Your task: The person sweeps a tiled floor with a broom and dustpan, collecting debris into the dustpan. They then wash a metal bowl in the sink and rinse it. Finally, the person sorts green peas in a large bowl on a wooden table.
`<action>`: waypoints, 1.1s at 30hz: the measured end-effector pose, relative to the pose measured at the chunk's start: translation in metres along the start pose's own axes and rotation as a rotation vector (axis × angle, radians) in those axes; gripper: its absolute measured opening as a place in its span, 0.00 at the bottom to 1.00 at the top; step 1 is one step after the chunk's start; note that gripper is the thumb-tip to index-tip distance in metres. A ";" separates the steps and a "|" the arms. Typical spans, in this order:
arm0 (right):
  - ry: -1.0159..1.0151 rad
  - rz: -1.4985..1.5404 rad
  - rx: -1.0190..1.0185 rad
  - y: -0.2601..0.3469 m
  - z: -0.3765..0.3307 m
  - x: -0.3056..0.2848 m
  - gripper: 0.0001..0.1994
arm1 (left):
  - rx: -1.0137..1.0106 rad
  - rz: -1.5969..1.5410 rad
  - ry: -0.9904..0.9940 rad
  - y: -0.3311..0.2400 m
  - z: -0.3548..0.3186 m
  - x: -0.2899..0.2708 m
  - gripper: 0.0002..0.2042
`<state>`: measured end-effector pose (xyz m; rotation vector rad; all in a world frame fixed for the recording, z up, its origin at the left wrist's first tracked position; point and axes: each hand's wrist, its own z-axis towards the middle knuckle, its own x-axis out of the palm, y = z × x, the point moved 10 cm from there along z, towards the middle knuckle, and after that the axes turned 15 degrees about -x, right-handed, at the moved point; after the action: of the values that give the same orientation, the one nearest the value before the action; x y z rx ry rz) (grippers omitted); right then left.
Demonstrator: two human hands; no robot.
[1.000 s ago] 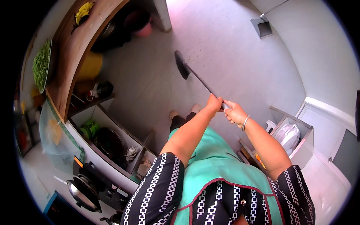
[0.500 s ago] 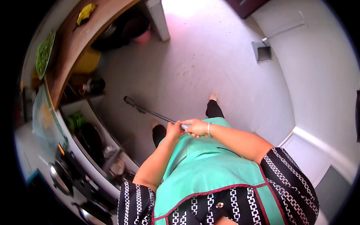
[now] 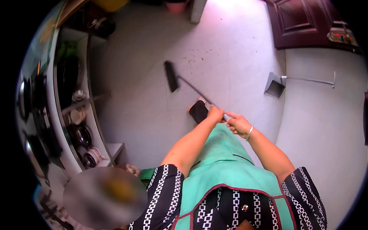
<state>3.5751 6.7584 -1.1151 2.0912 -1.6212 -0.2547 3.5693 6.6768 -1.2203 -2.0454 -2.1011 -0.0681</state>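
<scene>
Both my hands are wrapped round the grey handle of a broom (image 3: 194, 88). My left hand (image 3: 215, 114) grips lower on the shaft, and my right hand (image 3: 238, 124), with a bracelet at the wrist, closes on the handle's upper end. The dark, wide broom head (image 3: 171, 76) is out ahead of me to the left, low over or on the pale floor; whether its bristles touch is hard to tell. Just to the right of the head lie scattered brownish crumbs (image 3: 195, 58) on the floor.
A grey dustpan (image 3: 275, 85) with a long thin handle stands by the right wall. Beyond it is a dark red door (image 3: 306, 21). Along my left runs an open shelf unit (image 3: 92, 96) holding pots and bowls. A blurred round shape (image 3: 105, 197) is close by at lower left.
My view has shifted and turned. The broom head has swung from near the left shelves out over the floor, close to the crumbs. Both hands still hold the broom.
</scene>
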 end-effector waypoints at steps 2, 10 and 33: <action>-0.044 -0.061 -0.046 0.011 -0.022 -0.010 0.25 | 0.144 -0.084 0.007 -0.011 -0.013 0.021 0.19; 0.239 -0.265 -0.060 -0.027 -0.100 0.073 0.25 | 0.417 -0.368 -0.269 0.098 -0.073 -0.035 0.23; 0.279 -0.558 0.039 0.049 0.014 -0.134 0.23 | 0.153 -0.702 -0.183 -0.032 0.017 0.116 0.12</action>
<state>3.4892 6.8733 -1.1229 2.4450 -0.8704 -0.1016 3.5331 6.7928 -1.2125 -1.1878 -2.7349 0.1747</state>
